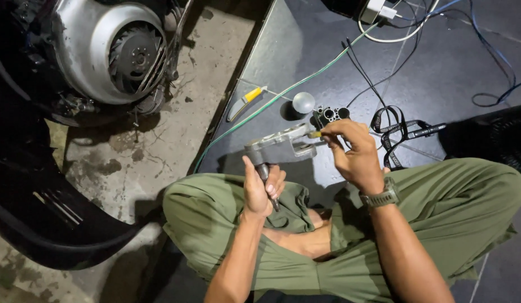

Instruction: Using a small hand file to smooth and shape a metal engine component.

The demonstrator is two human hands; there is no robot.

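Dark floor (451, 73) under me, cables strewn about — my left hand (260, 188) is wrapped tight around a tool handle (264, 173) below a grey metal bracket (283, 140) (held over my lap), while my right hand (353, 154) pinches a small yellow-tipped piece (315, 134) at the bracket's end.

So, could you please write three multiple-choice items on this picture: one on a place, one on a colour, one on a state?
1. Where does the round light bulb lie?
A. on the dark floor
B. on the person's lap
C. inside the engine fan housing

2. What colour is the handle of the small knife?
A. red
B. yellow
C. blue

3. What is the left hand doing?
A. resting open
B. gripping the metal bracket by its lower end
C. holding a cable

Answers: 1 A, it sits beside the green wire. 2 B, the grip is plainly yellow. 3 B, its fingers wrap the shaft while the right hand pinches the top.
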